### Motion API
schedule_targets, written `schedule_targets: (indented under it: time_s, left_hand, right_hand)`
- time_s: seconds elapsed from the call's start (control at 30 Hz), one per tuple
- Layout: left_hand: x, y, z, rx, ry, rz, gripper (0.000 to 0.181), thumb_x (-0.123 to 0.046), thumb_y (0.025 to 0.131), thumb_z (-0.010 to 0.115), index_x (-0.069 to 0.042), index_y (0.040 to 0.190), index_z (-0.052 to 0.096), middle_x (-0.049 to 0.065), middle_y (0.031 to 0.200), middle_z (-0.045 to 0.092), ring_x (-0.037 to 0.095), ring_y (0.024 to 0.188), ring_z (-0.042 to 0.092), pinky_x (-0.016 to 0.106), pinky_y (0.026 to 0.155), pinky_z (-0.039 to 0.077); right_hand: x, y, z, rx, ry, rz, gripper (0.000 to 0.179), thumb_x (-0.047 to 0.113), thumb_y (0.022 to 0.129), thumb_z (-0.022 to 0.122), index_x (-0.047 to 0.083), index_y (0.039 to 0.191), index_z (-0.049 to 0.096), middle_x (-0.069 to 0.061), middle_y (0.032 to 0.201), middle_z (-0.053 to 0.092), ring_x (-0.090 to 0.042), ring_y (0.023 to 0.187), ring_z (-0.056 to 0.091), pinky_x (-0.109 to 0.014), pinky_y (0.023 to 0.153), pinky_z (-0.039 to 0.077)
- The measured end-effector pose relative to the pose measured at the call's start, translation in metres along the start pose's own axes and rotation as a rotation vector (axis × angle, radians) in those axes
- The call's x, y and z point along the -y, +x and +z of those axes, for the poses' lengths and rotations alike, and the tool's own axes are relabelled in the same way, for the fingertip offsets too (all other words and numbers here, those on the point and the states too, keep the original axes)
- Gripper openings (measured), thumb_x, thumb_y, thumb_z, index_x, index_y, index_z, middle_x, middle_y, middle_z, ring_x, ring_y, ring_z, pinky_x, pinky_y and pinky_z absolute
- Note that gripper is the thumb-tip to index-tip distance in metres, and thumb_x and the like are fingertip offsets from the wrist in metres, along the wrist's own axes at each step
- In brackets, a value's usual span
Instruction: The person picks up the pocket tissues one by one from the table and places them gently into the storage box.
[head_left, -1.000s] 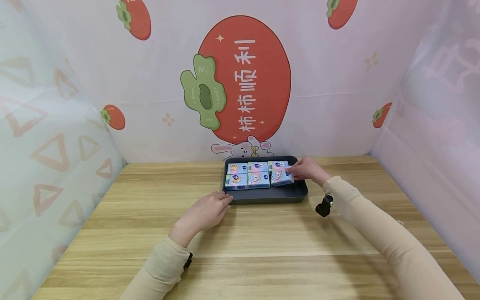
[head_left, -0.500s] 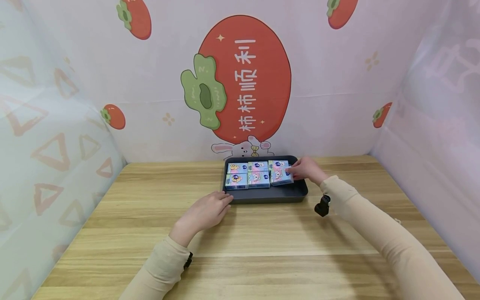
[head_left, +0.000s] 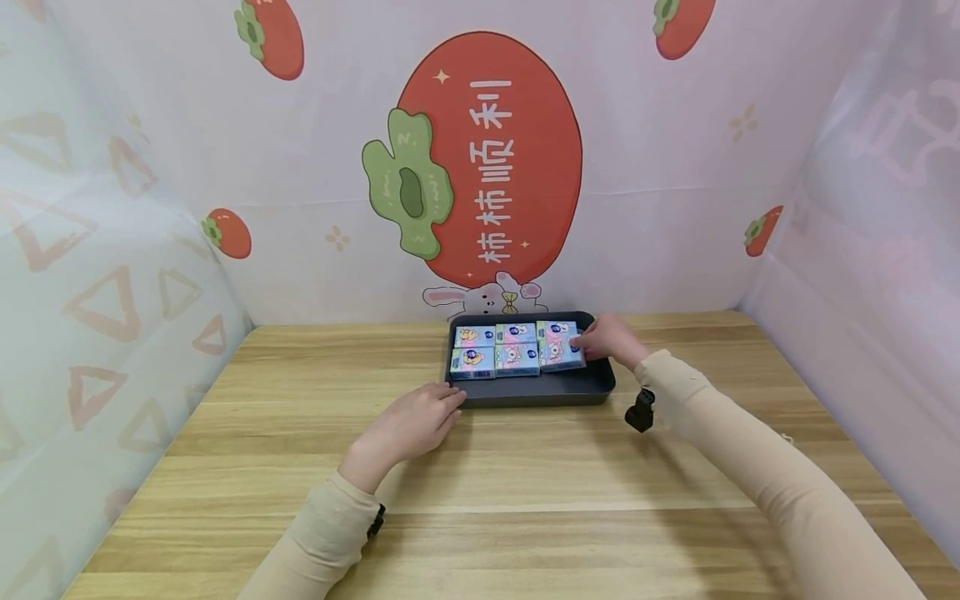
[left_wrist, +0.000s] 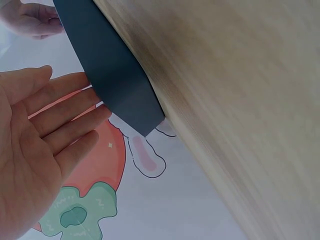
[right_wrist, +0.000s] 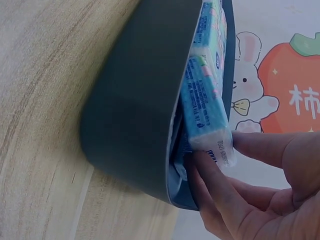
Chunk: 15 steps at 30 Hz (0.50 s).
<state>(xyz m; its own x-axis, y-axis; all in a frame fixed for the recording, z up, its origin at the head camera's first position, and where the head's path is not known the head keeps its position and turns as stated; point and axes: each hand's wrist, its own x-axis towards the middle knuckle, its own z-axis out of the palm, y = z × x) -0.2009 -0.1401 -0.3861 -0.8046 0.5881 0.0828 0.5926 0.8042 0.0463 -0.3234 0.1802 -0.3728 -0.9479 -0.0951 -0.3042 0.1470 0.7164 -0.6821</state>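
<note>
Small blue-and-pink tissue packs lie in two rows in a dark grey tray (head_left: 532, 401) at the back of the table. My right hand (head_left: 609, 337) pinches the right end of the front-row tissue pack (head_left: 557, 353) on the right. In the right wrist view, the thumb is on top of this tissue pack (right_wrist: 204, 100) and the fingers are beneath its end; it sits slightly tilted near the tray's rim. With fingers extended, my left hand (head_left: 412, 421) touches the tray's front left corner. The left wrist view has those fingertips (left_wrist: 102, 111) against the tray's outer wall (left_wrist: 117, 75).
Other tissue packs, such as a front left one (head_left: 472, 363) and a front middle one (head_left: 517, 359), lie beside the pinched pack. A printed cloth backdrop (head_left: 315, 283) rises right behind the tray. Wooden tabletop (head_left: 510, 500) extends in front.
My right hand has shifted slightly left with the tissue pack, bringing it closer to the middle pack and straighter in its row. The left hand stays at the tray's corner.
</note>
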Motion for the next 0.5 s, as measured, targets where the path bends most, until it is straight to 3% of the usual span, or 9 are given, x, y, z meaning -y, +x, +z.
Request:
schedule_targets:
  time_s: [0.27,0.5]
  left_hand:
    - [0.0011,0.0003,0.0016,-0.002,0.003,0.006,0.034,-0.021,0.097,0.053,-0.003,0.124,0.062,0.015,0.124,0.063,0.03,0.118,0.058,0.043,0.102,0.047]
    - [0.0014,0.0007,0.002,0.002,0.0,0.002,0.034,-0.021,0.097,0.052,-0.003,0.124,0.062,0.014,0.124,0.063,0.03,0.118,0.058,0.043,0.102,0.047]
  right_hand:
    - [0.0027,0.0028,0.001,-0.006,-0.056,0.029,0.036,0.02,0.09,0.065,-0.01,0.11,0.065,-0.022,0.103,0.069,-0.02,0.079,0.069,-0.036,0.084,0.057]
    - [0.0038,0.005,0.0019,-0.005,-0.12,0.015,0.036,0.021,0.091,0.064,-0.01,0.108,0.066,-0.021,0.1,0.07,-0.021,0.08,0.068,-0.037,0.085,0.057]
